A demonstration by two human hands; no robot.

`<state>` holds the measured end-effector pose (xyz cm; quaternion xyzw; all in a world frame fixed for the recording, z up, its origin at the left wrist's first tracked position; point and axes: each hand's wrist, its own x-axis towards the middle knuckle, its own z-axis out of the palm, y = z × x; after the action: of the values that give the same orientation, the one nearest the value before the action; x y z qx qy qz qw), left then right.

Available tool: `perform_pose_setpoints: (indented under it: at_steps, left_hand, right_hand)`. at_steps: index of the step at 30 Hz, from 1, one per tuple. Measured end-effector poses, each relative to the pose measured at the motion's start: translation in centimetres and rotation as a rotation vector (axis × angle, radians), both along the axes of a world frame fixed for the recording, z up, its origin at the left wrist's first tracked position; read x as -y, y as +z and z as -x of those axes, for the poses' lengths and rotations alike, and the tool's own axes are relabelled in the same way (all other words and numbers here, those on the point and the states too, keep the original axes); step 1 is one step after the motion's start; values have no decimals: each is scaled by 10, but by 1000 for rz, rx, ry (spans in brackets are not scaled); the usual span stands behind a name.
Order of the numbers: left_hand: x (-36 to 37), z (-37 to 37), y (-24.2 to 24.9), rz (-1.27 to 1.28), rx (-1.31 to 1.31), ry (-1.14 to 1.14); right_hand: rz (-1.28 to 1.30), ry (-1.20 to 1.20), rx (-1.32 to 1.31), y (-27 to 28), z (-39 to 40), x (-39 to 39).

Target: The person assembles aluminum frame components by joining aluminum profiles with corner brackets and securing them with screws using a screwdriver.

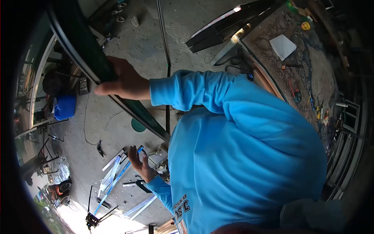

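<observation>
Gripping a long dark green frame (83,54) that runs diagonally from upper left to lower right, right hand (122,80) wrapped around its edge, left hand (139,162) open with fingers spread, above aluminium strips (113,177) on the concrete floor (136,46), workbench (296,58) beyond.

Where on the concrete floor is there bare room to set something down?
Bare concrete floor lies open above the hand gripping the dark frame, and again between the blue container and the green disc. It is crowded around the other hand, where aluminium strips lie, and on the workbench.
</observation>
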<state>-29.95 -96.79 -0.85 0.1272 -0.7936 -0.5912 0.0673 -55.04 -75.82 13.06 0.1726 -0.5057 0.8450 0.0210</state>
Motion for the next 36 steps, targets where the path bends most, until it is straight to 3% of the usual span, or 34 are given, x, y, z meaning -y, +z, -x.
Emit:
perform_pose_setpoints:
  at_steps: [2, 4, 5, 6, 9, 12, 14, 18, 19, 20, 23, 24, 26, 28, 29, 30, 31, 32, 34, 36]
  left_hand:
    - [-53, 76, 37, 199, -181, -228]
    - [-83, 128, 32, -52, -50, -193]
    - [-86, 148, 24, -161, -1, -72]
    - [-99, 161, 51, -163, -15, -47]
    - [-111, 172, 76, -185, -107, -24]
    - [-75, 157, 89, -99, -89, -94]
    - [-34, 141, 92, -70, -27, -178]
    - [-26, 117, 140, 48, 45, -112]
    - [-22, 113, 154, 63, 57, -136]
    - [3, 114, 161, 56, 72, -286]
    - [24, 113, 203, 113, 156, -439]
    - [52, 120, 201, 78, 164, -590]
    - [76, 127, 204, 132, 158, -677]
    - [113, 145, 182, 125, 133, -711]
    - [122, 152, 169, 249, 107, -652]
    - [120, 162, 163, 369, 79, -600]
    - [115, 183, 166, 302, 401, -772]
    - [98, 190, 154, 294, 393, -821]
    - [62, 202, 137, -17, 186, -933]
    - [24, 219, 120, -36, 273, -1112]
  right_hand:
    - [-9, 89, 83, 15, -1, -9]
    - [-45, -28, -29, 18, 5, -5]
    - [20, -17, -60, 20, 11, -4]
    - [83, -9, -96, 27, 20, -10]
    - [154, 455, -68, 41, 61, -51]
    - [604, 549, 236, 46, 120, -99]
    - [837, 421, 268, 49, 140, -145]
    - [1082, 133, 351, 13, 180, -178]
    - [1042, 117, 231, 2, 176, -185]
    - [1073, 66, 209, 0, 159, -193]
    - [1185, -62, 300, -20, 105, -203]
    - [1239, -107, 309, -24, 78, -209]
    - [1277, -185, 276, -45, 37, -220]
    - [1265, -352, 342, -70, -9, -238]
    - [1238, -447, 381, -67, -41, -244]
    - [1241, -482, 362, -69, -70, -251]
    - [1239, -510, 311, -73, -99, -260]
    - [1230, -543, 256, -72, -126, -272]
    - [1233, -650, 197, -64, -179, -292]
    - [1223, -755, 127, -55, -232, -311]
